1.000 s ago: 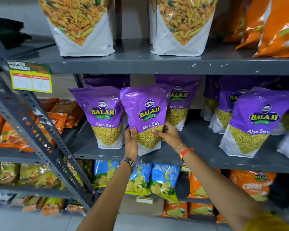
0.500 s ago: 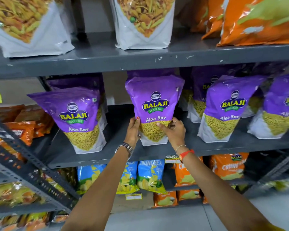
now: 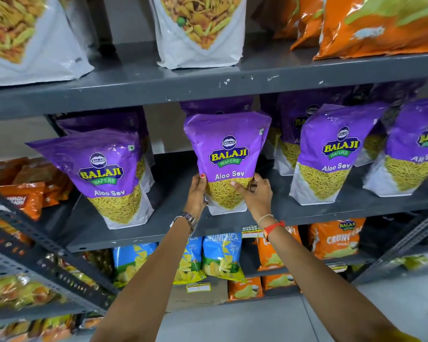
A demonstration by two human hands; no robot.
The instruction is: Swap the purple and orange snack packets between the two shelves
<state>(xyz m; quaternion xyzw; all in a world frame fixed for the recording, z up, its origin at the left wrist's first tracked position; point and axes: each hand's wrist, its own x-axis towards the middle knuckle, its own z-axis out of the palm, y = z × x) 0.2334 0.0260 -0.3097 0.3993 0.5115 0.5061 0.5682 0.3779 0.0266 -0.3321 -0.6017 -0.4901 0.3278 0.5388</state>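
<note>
A purple Aloo Sev packet (image 3: 227,154) stands upright on the grey middle shelf (image 3: 173,233). My left hand (image 3: 197,193) grips its lower left side and my right hand (image 3: 253,196) grips its lower right side. More purple packets stand either side, one at the left (image 3: 104,174) and one at the right (image 3: 331,154), with others behind. Orange packets (image 3: 381,25) lie on the top shelf (image 3: 208,87) at the right.
White-and-yellow mix bags (image 3: 200,33) stand on the top shelf's left and middle. Blue chip packets (image 3: 220,257) and orange Crunchex packets (image 3: 336,240) fill the shelf below. A second rack with orange packets (image 3: 25,196) stands at the left behind a slanted metal brace (image 3: 47,245).
Both hands have carried the purple packet to the right along the middle shelf, away from the left packet. The view has shifted right with it, and the packet stands a little deeper.
</note>
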